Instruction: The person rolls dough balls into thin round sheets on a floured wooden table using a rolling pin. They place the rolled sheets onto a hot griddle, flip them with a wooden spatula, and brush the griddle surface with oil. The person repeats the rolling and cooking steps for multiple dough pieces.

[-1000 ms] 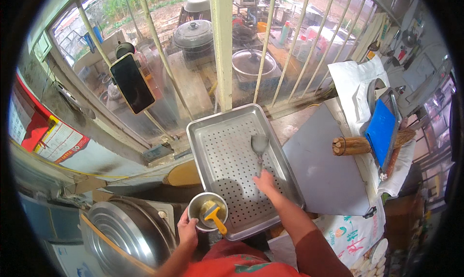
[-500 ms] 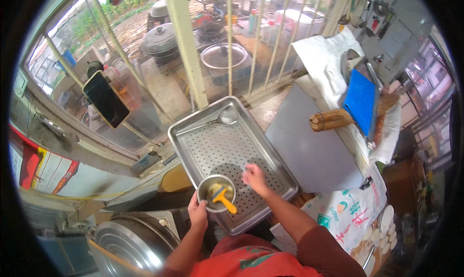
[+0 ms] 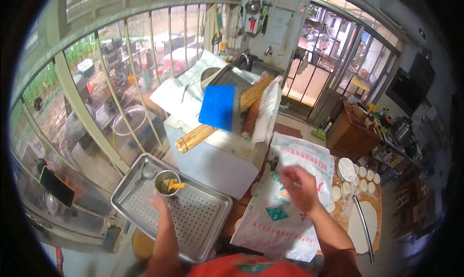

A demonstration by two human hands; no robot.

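Note:
My left hand [image 3: 160, 202] is at the near side of a small metal cup [image 3: 162, 178], with its fingers against the cup's wall. A brush with a yellow handle [image 3: 177, 185] leans in the cup, and some yellowish stuff shows inside. The cup is over the far part of a perforated steel tray [image 3: 193, 216], where a metal ladle [image 3: 147, 171] also lies. My right hand [image 3: 300, 189] hovers over a white printed sack [image 3: 290, 231], its fingers loosely bent and apart, with nothing visible in them.
Right of the sack, several round dough pieces [image 3: 362, 171], a bowl of white flour [image 3: 347, 168], a flat dough sheet [image 3: 362, 226] and a metal rod [image 3: 362, 224] are on a wooden board. Ahead stands a white box-like unit [image 3: 208, 168] bearing a blue panel [image 3: 217, 107] and a straw bundle [image 3: 195, 138].
The view has swung to the right. My left hand and the cup have shifted toward the tray's far end by the ladle. My right hand has gone from above the tray to above the sack.

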